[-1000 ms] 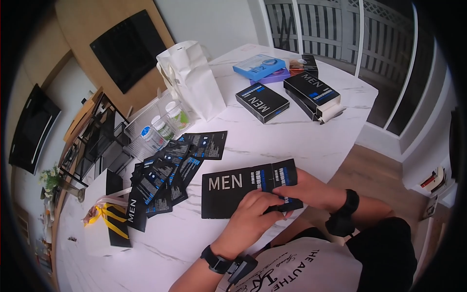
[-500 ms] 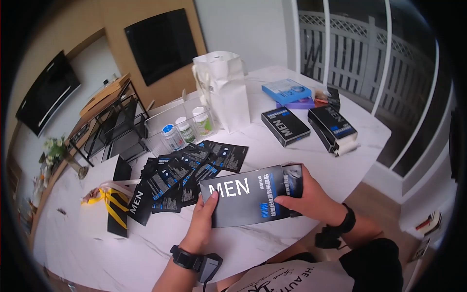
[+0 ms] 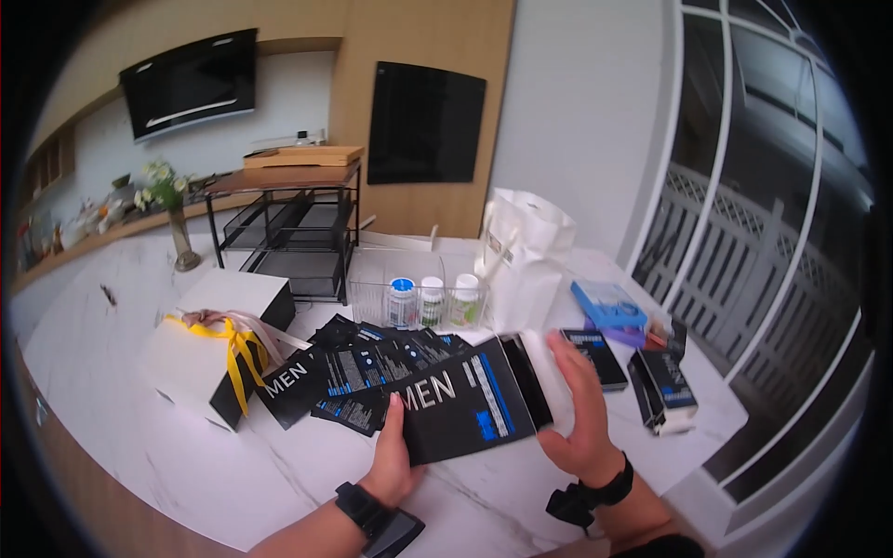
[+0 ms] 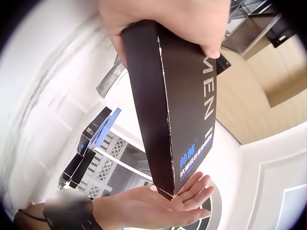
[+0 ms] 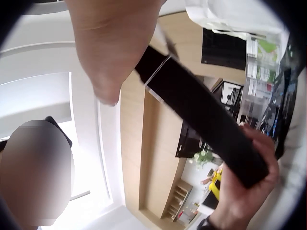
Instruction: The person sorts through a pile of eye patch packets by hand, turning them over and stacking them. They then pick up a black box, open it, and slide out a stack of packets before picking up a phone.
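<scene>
A flat black box marked MEN [image 3: 465, 400] is held up above the white marble table [image 3: 139, 465]. My left hand [image 3: 395, 451] grips its near left end, thumb on the printed face; the left wrist view shows the box [image 4: 184, 105] pinched at its top by the fingers [image 4: 192, 24]. My right hand [image 3: 579, 409] is open with straight fingers, its palm at the box's open right end, where a flap stands out. From the right wrist the box [image 5: 201, 115] runs as a dark bar from the right palm [image 5: 112, 43] down to the left hand [image 5: 244, 191].
Several black sachets [image 3: 363, 367] are fanned out behind the box. A white gift box with a yellow ribbon [image 3: 219, 344] sits at left. A clear bin of bottles [image 3: 419, 298], a white paper bag [image 3: 526, 256] and more boxes [image 3: 660, 386] stand toward the right edge.
The head view has tilted up toward the room. My right hand has let go of the box's right end and opened flat beside it. My left hand still holds the box, now raised.
</scene>
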`<action>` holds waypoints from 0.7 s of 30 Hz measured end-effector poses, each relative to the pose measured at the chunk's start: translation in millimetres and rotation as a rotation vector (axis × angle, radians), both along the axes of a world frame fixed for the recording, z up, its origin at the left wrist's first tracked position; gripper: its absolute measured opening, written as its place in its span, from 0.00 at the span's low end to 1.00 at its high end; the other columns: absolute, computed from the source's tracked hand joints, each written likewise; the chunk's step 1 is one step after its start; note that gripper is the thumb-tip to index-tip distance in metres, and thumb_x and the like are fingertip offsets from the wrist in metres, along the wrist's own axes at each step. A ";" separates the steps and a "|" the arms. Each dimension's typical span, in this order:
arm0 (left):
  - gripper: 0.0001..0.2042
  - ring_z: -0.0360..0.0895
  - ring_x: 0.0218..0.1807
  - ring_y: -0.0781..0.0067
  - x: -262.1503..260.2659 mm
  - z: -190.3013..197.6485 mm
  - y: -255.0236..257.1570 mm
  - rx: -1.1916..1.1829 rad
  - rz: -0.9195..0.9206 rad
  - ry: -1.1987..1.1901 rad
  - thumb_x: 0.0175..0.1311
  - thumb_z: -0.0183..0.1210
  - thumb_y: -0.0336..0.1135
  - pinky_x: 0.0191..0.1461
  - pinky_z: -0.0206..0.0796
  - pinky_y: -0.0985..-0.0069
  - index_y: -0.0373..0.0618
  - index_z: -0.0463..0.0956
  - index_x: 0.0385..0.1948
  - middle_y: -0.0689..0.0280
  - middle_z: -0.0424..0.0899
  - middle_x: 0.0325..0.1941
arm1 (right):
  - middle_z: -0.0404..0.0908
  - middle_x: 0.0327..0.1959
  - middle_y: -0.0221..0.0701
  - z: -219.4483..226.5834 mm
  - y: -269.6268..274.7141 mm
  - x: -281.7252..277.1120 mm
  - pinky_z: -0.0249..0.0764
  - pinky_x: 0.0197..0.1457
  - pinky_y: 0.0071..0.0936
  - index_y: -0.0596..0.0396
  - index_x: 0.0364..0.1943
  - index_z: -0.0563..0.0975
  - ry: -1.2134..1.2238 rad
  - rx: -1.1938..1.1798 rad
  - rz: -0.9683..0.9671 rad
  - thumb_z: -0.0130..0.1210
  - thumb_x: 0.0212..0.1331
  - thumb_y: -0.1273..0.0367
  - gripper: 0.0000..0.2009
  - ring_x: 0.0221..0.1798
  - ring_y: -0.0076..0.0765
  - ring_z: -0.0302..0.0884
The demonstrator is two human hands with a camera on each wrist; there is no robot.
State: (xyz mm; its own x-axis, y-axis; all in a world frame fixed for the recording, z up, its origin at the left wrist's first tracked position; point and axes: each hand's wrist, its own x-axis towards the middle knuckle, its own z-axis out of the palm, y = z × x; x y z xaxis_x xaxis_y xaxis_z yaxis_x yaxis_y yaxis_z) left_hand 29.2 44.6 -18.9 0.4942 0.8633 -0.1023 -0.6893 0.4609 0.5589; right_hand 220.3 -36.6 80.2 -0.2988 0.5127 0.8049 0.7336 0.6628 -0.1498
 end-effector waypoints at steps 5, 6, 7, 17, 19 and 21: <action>0.20 0.75 0.43 0.76 1.0 -3.8 1.7 0.073 0.038 0.091 0.66 0.40 0.50 0.50 0.65 0.79 0.42 0.70 0.45 0.64 0.78 0.42 | 0.56 0.62 0.47 -19.8 6.4 14.6 0.40 0.66 0.52 0.58 0.60 0.56 -0.137 -0.059 -0.117 0.54 0.44 0.44 0.43 0.65 0.54 0.51; 0.20 0.75 0.43 0.76 0.9 -6.5 3.6 0.065 0.046 0.084 0.66 0.40 0.50 0.50 0.65 0.79 0.42 0.70 0.45 0.64 0.78 0.42 | 0.56 0.62 0.47 -20.6 8.3 17.7 0.40 0.66 0.52 0.58 0.60 0.56 -0.144 -0.064 -0.109 0.54 0.44 0.44 0.43 0.65 0.54 0.51; 0.21 0.74 0.44 0.75 0.5 -8.2 5.8 0.121 0.053 0.151 0.66 0.39 0.51 0.51 0.65 0.77 0.42 0.70 0.45 0.64 0.77 0.43 | 0.55 0.62 0.47 -20.8 9.1 19.5 0.40 0.66 0.51 0.58 0.61 0.54 -0.113 -0.061 -0.108 0.54 0.44 0.44 0.44 0.66 0.54 0.50; 0.20 0.74 0.38 0.82 -3.7 -6.7 7.8 0.190 0.068 0.261 0.65 0.42 0.50 0.47 0.64 0.84 0.42 0.70 0.43 0.67 0.78 0.39 | 0.61 0.57 0.49 -35.5 7.5 15.5 0.49 0.64 0.41 0.63 0.61 0.53 0.112 -0.082 0.054 0.56 0.43 0.45 0.46 0.62 0.52 0.56; 0.22 0.74 0.44 0.74 -2.0 -4.2 2.7 0.192 0.037 0.300 0.66 0.37 0.52 0.52 0.64 0.77 0.42 0.69 0.46 0.63 0.77 0.43 | 0.64 0.56 0.49 -28.9 3.0 10.9 0.47 0.65 0.41 0.65 0.58 0.58 0.128 -0.141 -0.021 0.48 0.49 0.44 0.41 0.61 0.50 0.59; 0.21 0.74 0.42 0.78 -1.3 -4.9 2.5 0.175 0.027 0.267 0.66 0.39 0.51 0.50 0.64 0.80 0.42 0.70 0.44 0.65 0.77 0.41 | 0.62 0.57 0.49 -28.0 4.6 12.1 0.46 0.65 0.41 0.65 0.57 0.59 0.080 -0.133 -0.031 0.44 0.52 0.45 0.38 0.62 0.50 0.57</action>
